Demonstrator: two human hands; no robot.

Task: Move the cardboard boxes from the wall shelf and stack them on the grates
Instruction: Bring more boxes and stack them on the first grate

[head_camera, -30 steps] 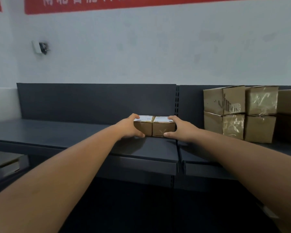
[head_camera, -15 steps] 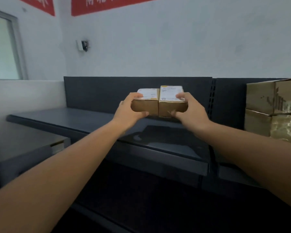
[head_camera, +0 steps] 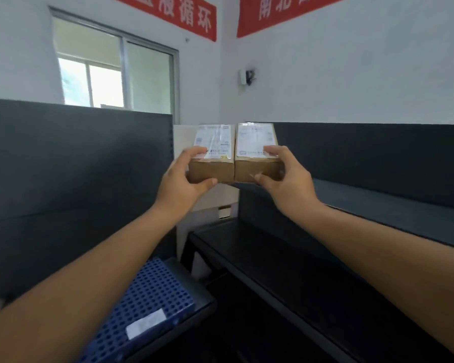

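Two small cardboard boxes with white labels on top are pressed side by side in the air in front of me. My left hand (head_camera: 180, 183) grips the left box (head_camera: 212, 163) from its outer side. My right hand (head_camera: 286, 179) grips the right box (head_camera: 256, 158) the same way. Both boxes hang clear of the dark wall shelf (head_camera: 393, 205), which runs along the right. A blue perforated grate (head_camera: 144, 302) lies low at the left, below my left forearm, with a white label on it.
A lower dark shelf (head_camera: 260, 252) runs beneath the wall shelf. A tall dark panel (head_camera: 76, 166) stands at the left under a window. The room corner with a pale board is behind the boxes.
Both hands lifted the two boxes off the wall shelf and carried them left. My view swung left, so the stacked boxes at the right are gone and the grate appeared.
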